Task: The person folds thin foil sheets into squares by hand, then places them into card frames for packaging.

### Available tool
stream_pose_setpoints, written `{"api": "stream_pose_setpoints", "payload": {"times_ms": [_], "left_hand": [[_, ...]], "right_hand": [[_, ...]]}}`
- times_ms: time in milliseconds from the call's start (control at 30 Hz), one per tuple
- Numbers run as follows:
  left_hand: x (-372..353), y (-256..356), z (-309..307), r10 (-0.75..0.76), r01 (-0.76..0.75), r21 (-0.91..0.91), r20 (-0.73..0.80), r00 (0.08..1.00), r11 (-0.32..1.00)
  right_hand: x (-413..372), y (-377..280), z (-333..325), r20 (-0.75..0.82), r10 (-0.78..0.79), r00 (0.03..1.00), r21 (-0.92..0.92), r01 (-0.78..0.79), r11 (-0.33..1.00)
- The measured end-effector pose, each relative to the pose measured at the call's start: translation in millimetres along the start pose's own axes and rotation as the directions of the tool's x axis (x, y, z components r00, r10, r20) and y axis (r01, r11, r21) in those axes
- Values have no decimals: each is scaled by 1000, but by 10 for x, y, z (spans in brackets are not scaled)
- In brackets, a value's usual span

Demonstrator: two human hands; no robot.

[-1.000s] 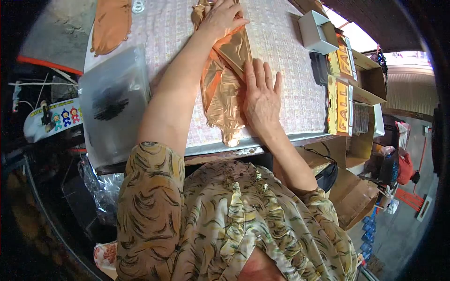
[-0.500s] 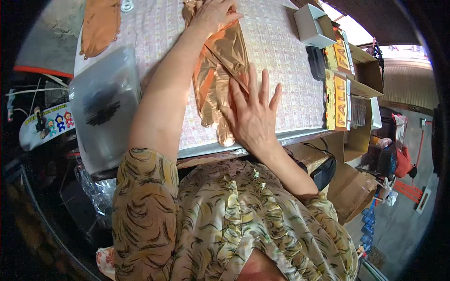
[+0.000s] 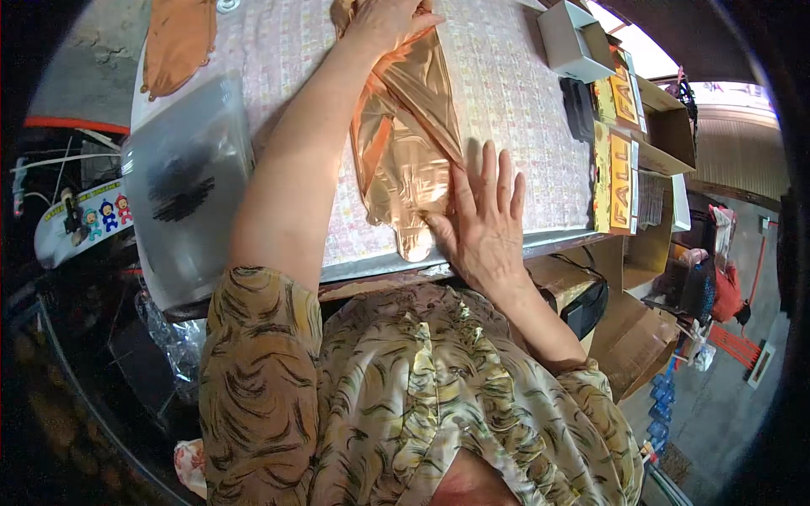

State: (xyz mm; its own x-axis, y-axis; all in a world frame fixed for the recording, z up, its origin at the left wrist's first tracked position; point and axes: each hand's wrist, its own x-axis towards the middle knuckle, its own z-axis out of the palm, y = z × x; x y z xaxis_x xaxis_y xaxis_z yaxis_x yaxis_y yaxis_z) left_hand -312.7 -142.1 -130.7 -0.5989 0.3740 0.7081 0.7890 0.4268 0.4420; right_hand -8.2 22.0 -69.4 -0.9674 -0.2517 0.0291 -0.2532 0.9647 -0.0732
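Observation:
A shiny rose-gold foil balloon (image 3: 409, 160), flat and creased with a fold across it, lies lengthwise on the patterned cloth. Its rounded tab reaches the table's near edge. My left hand (image 3: 390, 25) is at the far end, fingers curled on the foil; the fingertips are partly hidden at the top of the view. Beside the balloon's near right edge, my right hand (image 3: 485, 232) lies flat with fingers spread, its thumb and index finger against the foil.
A stack of clear plastic bags (image 3: 190, 185) lies left, with more flat copper-coloured foil pieces (image 3: 177, 46) beyond it. At right stand a white box (image 3: 574, 42), black flat items (image 3: 577, 108) and cardboard boxes (image 3: 658, 126) with "FALL" packs (image 3: 618, 177). The table's edge (image 3: 371, 282) is close to my body.
My right hand has slid right and slightly towards me, and the foil's near part has spread wider and flatter. My left hand stays at the far end.

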Motion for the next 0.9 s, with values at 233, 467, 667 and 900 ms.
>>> {"api": "stream_pose_setpoints", "payload": {"times_ms": [233,467,667,900], "left_hand": [[48,12,7,-167,136,206,144,975,969],[28,-130,85,-158,118,205,194,968,972],[26,-109,121,-75,67,231,25,997,971],[32,-45,76,-122,106,193,70,990,975]], "right_hand": [[-262,-24,-240,98,11,995,27,-14,1000],[843,194,-326,-145,103,984,395,-38,918],[1622,-13,546,-335,46,941,172,13,985],[1473,-110,574,-243,-15,970,82,35,996]]}}
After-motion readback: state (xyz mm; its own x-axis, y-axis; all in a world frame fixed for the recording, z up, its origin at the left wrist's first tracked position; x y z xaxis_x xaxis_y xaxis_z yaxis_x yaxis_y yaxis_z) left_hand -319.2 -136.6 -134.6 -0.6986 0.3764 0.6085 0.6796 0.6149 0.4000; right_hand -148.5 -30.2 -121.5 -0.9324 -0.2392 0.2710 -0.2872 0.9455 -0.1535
